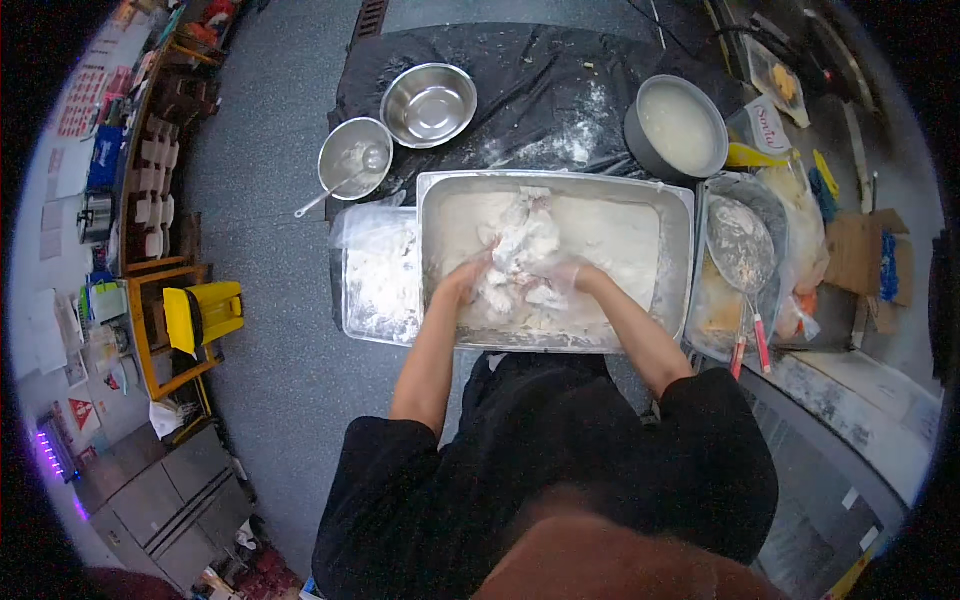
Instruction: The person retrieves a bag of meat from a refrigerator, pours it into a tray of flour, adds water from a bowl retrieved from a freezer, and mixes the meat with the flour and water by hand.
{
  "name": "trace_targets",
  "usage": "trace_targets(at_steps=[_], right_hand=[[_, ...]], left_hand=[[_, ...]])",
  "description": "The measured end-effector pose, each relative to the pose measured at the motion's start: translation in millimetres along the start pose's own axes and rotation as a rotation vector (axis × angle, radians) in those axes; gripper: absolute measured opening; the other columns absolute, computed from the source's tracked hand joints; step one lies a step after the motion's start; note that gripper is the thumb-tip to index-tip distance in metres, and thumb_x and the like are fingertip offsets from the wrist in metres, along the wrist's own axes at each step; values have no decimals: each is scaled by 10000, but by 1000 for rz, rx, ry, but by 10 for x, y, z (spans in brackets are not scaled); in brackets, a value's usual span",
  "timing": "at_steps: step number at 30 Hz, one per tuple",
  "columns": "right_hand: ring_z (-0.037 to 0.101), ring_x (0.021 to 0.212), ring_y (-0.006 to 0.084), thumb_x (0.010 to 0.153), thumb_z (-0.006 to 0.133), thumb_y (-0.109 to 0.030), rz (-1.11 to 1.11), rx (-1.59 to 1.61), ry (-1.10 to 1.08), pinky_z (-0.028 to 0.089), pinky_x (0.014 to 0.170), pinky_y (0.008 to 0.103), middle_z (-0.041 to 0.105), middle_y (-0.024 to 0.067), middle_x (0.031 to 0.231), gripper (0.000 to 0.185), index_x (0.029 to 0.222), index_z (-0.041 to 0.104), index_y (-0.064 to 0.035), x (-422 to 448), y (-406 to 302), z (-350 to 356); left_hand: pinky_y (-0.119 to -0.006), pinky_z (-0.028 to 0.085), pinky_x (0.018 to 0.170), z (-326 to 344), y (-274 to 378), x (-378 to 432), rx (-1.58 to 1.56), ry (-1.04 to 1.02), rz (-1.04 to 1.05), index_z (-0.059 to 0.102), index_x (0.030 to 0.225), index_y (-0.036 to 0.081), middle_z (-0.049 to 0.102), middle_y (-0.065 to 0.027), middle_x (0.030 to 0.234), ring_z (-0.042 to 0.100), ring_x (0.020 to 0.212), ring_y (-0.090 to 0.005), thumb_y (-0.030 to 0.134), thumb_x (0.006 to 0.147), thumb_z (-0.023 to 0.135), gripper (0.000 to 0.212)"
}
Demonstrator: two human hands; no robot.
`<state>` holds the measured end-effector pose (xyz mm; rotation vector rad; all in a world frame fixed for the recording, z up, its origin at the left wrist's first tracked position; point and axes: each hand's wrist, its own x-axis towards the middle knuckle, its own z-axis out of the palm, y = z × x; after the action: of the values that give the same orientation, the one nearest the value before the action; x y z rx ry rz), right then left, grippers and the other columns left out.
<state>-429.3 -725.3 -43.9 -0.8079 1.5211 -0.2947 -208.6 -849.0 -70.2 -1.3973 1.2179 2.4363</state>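
A deep rectangular metal pan (679,247) holds a wide bed of white flour (615,232). In its middle lies a heap of lumpy flour-coated food pieces (525,236); the coating hides what they are. My left hand (471,276) cups the heap from the left, its fingers partly covered in flour. From the right, my right hand (564,274) presses in against the same pieces, blurred and whitened. Both hands seem to wear thin clear gloves. Fingertips of both are hidden among the pieces.
Beyond the pan stand an empty steel bowl (429,105), a smaller bowl (334,154) with a ladle (330,193), and a pot of cloudy liquid (679,127). A floury tray (379,277) adjoins at left. Mesh strainers (741,240) rest over a container (705,330) at right.
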Motion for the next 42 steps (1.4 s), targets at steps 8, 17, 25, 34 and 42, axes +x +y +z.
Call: trace_targets(at_steps=[8, 17, 25, 34, 42], right_hand=[[580, 1073, 246, 810, 680, -321, -508, -336, 207, 451, 942, 348, 623, 136, 1185, 498, 1173, 582, 5, -696, -481, -375], [574, 1089, 238, 832, 664, -371, -370, 149, 106, 444, 936, 336, 626, 150, 1182, 509, 1174, 615, 3, 273, 59, -775], [438, 1282, 259, 857, 582, -495, -102, -29, 93, 334, 1065, 330, 474, 156, 1388, 629, 1336, 507, -95, -419, -1055, -489], [565, 1151, 257, 879, 581, -462, -56, -299, 84, 392, 1023, 325, 600, 127, 1256, 525, 1236, 595, -77, -612, 319, -732], [613, 993, 311, 835, 601, -519, -177, -337, 121, 457, 928, 388, 628, 172, 1171, 632, 1286, 548, -80, -73, -152, -141]], left_hand=[[-317, 442, 942, 385, 431, -738, 374, 1, 486, 314, 1440, 38, 541, -144, 1297, 531, 1154, -228, 313, 862, 664, 729], [-367, 378, 1036, 9, 646, 145, -24, 201, 126, 136, 1482, 15, 384, -154, 1438, 415, 1282, -258, 394, 820, 705, 952], [-383, 319, 1075, 104, 412, 18, 132, 222, 55, 239, 1467, 30, 365, -164, 1456, 391, 1308, -276, 607, 803, 608, 954], [-367, 306, 1078, 77, 440, -33, 920, 117, 56, 346, 1423, 13, 369, -164, 1466, 385, 1317, -260, 642, 823, 553, 893], [-374, 380, 1027, 197, 84, 221, 0, 30, 12, 299, 1442, 21, 453, -126, 1391, 448, 1254, -237, 372, 866, 647, 759]])
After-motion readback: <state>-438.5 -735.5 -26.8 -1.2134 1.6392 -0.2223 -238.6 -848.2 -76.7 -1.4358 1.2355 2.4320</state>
